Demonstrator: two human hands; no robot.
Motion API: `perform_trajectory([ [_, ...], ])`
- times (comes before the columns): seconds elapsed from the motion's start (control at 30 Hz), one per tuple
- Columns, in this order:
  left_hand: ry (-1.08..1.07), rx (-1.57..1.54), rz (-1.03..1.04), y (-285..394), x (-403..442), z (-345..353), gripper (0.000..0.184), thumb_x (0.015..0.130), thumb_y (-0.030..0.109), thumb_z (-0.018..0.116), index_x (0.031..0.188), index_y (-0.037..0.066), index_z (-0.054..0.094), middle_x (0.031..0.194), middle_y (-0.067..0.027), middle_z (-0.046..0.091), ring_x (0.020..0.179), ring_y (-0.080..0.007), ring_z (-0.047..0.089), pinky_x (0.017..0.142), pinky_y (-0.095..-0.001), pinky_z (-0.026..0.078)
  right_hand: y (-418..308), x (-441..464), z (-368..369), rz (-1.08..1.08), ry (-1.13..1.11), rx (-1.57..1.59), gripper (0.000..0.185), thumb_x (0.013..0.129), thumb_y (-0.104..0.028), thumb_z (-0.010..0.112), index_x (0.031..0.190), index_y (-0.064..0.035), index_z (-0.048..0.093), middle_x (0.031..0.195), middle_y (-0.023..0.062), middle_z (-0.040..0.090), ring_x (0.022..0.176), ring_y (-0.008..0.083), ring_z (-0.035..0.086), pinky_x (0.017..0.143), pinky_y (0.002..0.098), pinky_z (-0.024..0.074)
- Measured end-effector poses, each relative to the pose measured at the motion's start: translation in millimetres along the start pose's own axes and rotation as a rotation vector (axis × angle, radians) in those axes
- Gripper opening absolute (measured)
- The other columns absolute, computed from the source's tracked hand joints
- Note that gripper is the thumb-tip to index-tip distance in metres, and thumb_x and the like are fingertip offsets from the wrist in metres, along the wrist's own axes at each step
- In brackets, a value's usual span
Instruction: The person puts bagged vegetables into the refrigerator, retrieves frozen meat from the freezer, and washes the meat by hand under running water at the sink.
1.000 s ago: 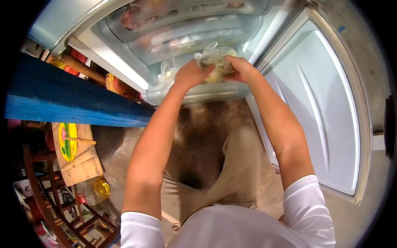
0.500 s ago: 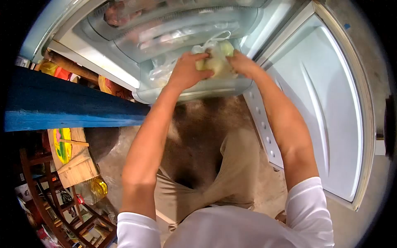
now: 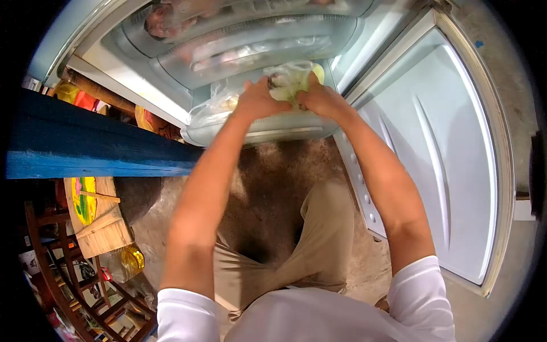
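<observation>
Left hand (image 3: pixel 261 102), right hand (image 3: pixel 323 100): both grasping one plastic bag (image 3: pixel 286 84) in one drawer (image 3: pixel 273 126).

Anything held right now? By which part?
Plastic bag: left hand at its left side, right hand at its right; grip or mere touch unclear.

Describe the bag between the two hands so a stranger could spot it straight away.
Start at the open fridge, its door swung out on the right, and drop to the lowest drawer in view. The bag is between the left hand and right hand. Pale green shows through its clear plastic, while the neighbouring bag on its left looks whiter.
</observation>
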State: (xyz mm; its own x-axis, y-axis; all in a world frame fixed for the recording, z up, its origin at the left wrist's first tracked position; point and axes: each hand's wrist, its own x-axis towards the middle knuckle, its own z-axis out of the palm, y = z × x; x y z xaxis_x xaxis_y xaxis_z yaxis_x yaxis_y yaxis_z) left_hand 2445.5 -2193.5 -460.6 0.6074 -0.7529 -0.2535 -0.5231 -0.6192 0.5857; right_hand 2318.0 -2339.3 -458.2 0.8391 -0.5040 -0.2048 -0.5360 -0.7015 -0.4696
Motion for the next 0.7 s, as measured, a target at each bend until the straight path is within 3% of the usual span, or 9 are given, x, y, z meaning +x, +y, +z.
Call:
perform_trajectory([
  [0.2, -0.011, 0.097, 0.274, -75.4, 22.4, 1.5, 0.084, 0.061, 0.026, 0.078, 0.138, 0.013, 0.044, 0.132, -0.0278, 0.043, 0.118, -0.0407, 0.046, 0.097, -0.0390, 0.042, -18.0, -7.9, 13.2, -0.457, -0.211, -0.172, 0.032, 0.089, -0.032, 0.048, 0.095, -0.0028, 0.061, 0.092, 0.0219, 0.063, 0.089, 0.0406, 0.059, 0.080, 0.0462, 0.0463],
  [0.23, 0.001, 0.098, 0.267, -81.2, 32.9, 8.2, 0.084, 0.061, 0.026, 0.078, 0.138, 0.013, 0.044, 0.132, -0.0278, 0.043, 0.118, -0.0407, 0.046, 0.097, -0.0390, 0.042, -15.8, -6.5, 14.9, -0.471, -0.210, -0.176, 0.032, 0.089, -0.032, 0.048, 0.095, -0.0028, 0.061, 0.092, 0.0219, 0.063, 0.089, 0.0406, 0.059, 0.080, 0.0462, 0.0463],
  [0.3, 0.101, 0.288, 0.260, -79.3, 47.1, 29.3, 0.073, 0.070, 0.006, 0.067, 0.137, 0.027, 0.046, 0.140, -0.0329, 0.031, 0.124, -0.0424, 0.044, 0.101, -0.0415, 0.042, 0.1, -9.2, 26.3, -0.414, -0.095, -0.133, 0.030, 0.090, -0.030, 0.051, 0.087, -0.0028, 0.064, 0.088, 0.0200, 0.062, 0.084, 0.0386, 0.060, 0.079, 0.0460, 0.0472],
  [0.33, 0.012, 0.143, 0.103, -45.6, 24.8, 13.7, 0.068, 0.074, 0.003, 0.060, 0.137, 0.022, 0.045, 0.141, -0.0354, 0.027, 0.118, -0.0439, 0.049, 0.100, -0.0415, 0.043, -1.0, -18.9, 27.5, -0.425, -0.103, -0.135, 0.030, 0.090, -0.030, 0.051, 0.087, -0.0028, 0.064, 0.088, 0.0200, 0.062, 0.084, 0.0386, 0.060, 0.079, 0.0460, 0.0472],
  [0.4, 0.006, 0.017, 0.261, -52.3, 38.1, 16.8, 0.066, 0.076, 0.004, 0.057, 0.138, 0.020, 0.043, 0.142, -0.0357, 0.024, 0.117, -0.0438, 0.050, 0.100, -0.0406, 0.043, -7.6, -40.8, 30.2, -0.416, 0.252, -0.160, 0.029, 0.090, -0.029, 0.051, 0.083, -0.0042, 0.065, 0.086, 0.0167, 0.063, 0.082, 0.0367, 0.060, 0.076, 0.0454, 0.0482],
  [0.47, -0.004, -0.105, 0.399, -58.2, 34.7, 23.7, 0.065, 0.078, 0.004, 0.055, 0.139, 0.019, 0.041, 0.144, -0.0361, 0.021, 0.116, -0.0438, 0.051, 0.099, -0.0398, 0.044, -9.9, -46.9, 39.8, -0.420, 0.257, -0.138, 0.029, 0.090, -0.029, 0.051, 0.085, -0.0046, 0.066, 0.088, 0.0161, 0.063, 0.085, 0.0362, 0.060, 0.077, 0.0449, 0.0483],
  [0.53, -0.016, -0.141, 0.197, -43.3, 35.7, 36.7, 0.067, 0.080, 0.006, 0.053, 0.143, 0.013, 0.032, 0.135, -0.0334, 0.037, 0.116, -0.0414, 0.049, 0.102, -0.0439, 0.039, -16.5, -43.7, 42.6, -0.415, 0.283, -0.129, 0.029, 0.091, -0.029, 0.051, 0.088, -0.0050, 0.066, 0.089, 0.0155, 0.063, 0.087, 0.0358, 0.060, 0.077, 0.0444, 0.0483],
  [0.63, 0.082, 0.016, 0.152, -47.5, 50.3, 46.6, 0.065, 0.085, 0.010, 0.051, 0.145, 0.011, 0.027, 0.135, -0.0342, 0.036, 0.113, -0.0421, 0.052, 0.102, -0.0436, 0.039, -23.7, -41.5, 36.8, -0.380, 0.319, -0.147, 0.032, 0.090, -0.034, 0.051, 0.086, -0.0061, 0.065, 0.090, 0.0154, 0.063, 0.089, 0.0353, 0.060, 0.077, 0.0453, 0.0485],
  [0.7, 0.109, 0.093, 0.093, -43.0, 47.0, 50.3, 0.061, 0.086, 0.012, 0.051, 0.143, 0.010, 0.030, 0.135, -0.0321, 0.037, 0.113, -0.0409, 0.053, 0.100, -0.0439, 0.041, -16.9, -43.6, 36.3, -0.508, 0.475, 0.007, 0.025, 0.086, -0.029, 0.061, 0.095, -0.0052, 0.063, 0.093, 0.0146, 0.064, 0.089, 0.0327, 0.061, 0.077, 0.0427, 0.0487],
])
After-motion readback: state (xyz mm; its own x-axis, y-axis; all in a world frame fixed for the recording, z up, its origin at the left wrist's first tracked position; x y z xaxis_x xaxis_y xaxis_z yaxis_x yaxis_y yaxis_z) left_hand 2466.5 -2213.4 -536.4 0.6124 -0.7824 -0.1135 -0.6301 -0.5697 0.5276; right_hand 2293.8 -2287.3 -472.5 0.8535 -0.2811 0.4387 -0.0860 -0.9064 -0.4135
